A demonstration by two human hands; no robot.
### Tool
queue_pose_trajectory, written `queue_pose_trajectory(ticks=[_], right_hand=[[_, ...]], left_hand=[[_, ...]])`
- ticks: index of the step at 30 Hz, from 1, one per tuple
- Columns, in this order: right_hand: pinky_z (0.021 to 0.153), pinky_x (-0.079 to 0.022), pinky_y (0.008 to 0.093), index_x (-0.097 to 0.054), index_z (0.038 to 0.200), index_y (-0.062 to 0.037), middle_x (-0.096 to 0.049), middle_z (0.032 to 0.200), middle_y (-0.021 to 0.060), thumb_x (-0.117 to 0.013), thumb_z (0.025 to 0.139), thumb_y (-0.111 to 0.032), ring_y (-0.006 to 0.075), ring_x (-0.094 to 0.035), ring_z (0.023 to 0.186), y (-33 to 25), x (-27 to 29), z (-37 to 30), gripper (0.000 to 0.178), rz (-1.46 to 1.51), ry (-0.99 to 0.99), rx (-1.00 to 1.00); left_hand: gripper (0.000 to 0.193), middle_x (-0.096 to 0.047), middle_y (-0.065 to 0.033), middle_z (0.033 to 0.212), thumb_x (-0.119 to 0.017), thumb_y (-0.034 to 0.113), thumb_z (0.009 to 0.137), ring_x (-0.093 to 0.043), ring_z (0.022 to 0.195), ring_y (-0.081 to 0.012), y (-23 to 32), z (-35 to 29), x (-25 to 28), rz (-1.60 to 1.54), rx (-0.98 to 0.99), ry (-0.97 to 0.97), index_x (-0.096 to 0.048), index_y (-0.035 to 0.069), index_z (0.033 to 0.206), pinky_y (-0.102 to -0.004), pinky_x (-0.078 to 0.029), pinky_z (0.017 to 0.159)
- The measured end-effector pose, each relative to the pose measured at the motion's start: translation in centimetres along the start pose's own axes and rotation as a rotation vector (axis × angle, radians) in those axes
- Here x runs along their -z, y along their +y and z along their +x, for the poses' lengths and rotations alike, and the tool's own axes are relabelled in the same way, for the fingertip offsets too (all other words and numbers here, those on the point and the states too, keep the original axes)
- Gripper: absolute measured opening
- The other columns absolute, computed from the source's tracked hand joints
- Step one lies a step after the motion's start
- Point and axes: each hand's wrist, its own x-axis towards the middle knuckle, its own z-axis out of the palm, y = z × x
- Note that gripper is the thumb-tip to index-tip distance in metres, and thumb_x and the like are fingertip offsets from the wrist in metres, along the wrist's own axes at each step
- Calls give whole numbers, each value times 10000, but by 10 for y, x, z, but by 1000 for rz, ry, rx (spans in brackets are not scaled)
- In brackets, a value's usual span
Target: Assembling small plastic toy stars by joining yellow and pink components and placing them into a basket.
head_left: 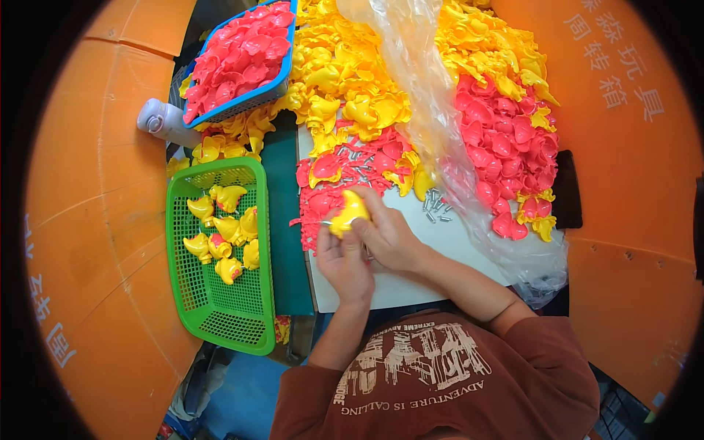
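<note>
Over the white work surface I hold a glossy yellow plastic toy part, curved and pointed at the top. My right hand grips it from the right with thumb and fingers. From below and the left, my left hand closes on its lower end. A small silvery tip shows at the part's left edge, by my left fingers. Just beyond my hands lie small pink plastic pieces, with several small metal pins to the right and more among the pink pieces.
A green basket on the left holds several yellow toy pieces. Behind it stand a pale bottle and a blue basket of pink shells. Yellow shells, clear plastic sheeting and pink shells fill the far side. Orange panels flank me.
</note>
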Motion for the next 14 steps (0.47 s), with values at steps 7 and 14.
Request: queue_pose_trajectory(ticks=[7,14], right_hand=[[838,-447,364,-627,1022,-19,-618,979,146,-620,806,-79,294,-581,925,-4,120,38,225,-738,674,475],[916,-416,383,-626,1031,-51,-623,1065,133,-651,794,-141,281,-539,1036,19,218,101,256,-1213,669,371]], left_hand=[[614,-442,-202,1292,-507,409,917,-451,1201,-282,87,60,28,-583,-123,294,-371,-69,1278,-398,-387,1020],[835,-160,-219,1478,-477,428,922,-255,1355,-298,60,43,8,-437,90,106,-20,-76,1407,-445,-311,1081]])
